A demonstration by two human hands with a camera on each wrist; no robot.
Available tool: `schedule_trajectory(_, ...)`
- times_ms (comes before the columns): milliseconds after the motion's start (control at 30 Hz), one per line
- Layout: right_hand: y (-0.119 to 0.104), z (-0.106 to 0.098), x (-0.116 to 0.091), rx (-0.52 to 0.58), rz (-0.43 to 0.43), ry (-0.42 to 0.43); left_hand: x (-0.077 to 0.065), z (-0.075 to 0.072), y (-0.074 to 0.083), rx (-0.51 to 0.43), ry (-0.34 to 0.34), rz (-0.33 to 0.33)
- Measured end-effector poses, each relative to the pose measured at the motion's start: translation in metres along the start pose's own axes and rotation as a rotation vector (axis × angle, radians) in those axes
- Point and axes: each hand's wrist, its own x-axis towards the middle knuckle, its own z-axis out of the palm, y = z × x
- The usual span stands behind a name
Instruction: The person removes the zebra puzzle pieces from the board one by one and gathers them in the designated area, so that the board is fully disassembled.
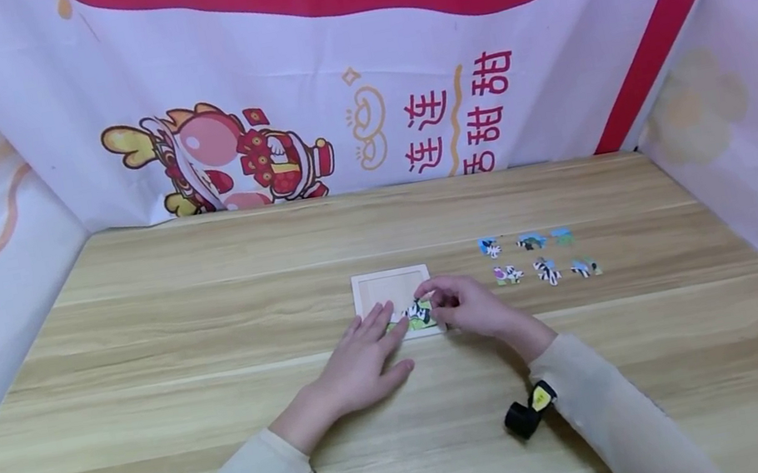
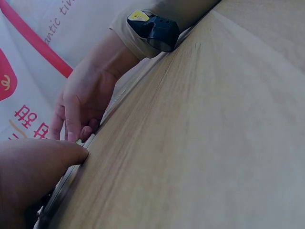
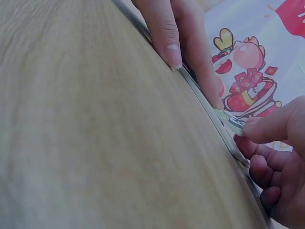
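Note:
A square, pale wooden puzzle tray [image 1: 389, 273] lies on the table, with green and zebra-patterned pieces along its near side. My left hand [image 1: 359, 365] rests with fingers spread over the tray's lower left, hiding part of it. At the lower right, my right hand [image 1: 471, 307] pinches a zebra-patterned puzzle piece [image 1: 418, 313] between thumb and fingers. That green-edged puzzle piece [image 3: 232, 122] appears tilted above the rim in the right wrist view, near a left fingertip. In the left wrist view, the right hand [image 2: 86, 100] reaches down to the tray edge.
Several loose puzzle pieces [image 1: 547, 271] lie in two rows right of the tray on the wooden table [image 1: 227, 322]. A printed cloth [image 1: 223, 44] stands behind the table, with more cloth at both sides. Each wrist carries a black camera [image 1: 525, 417].

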Motion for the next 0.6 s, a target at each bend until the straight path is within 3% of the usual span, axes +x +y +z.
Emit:
schedule_trajectory(333,-0.0006,-0.0013,-0.0002,0.042,0.005,0.003,0.0006,-0.0026,0.0014,0.005,-0.015,-0.008)
schedule_trajectory(600,-0.0007,-0.0047,0.0005,0.092,0.069,0.075,-0.0001,-0.0034,0.0013,0.009,-0.018,-0.005)
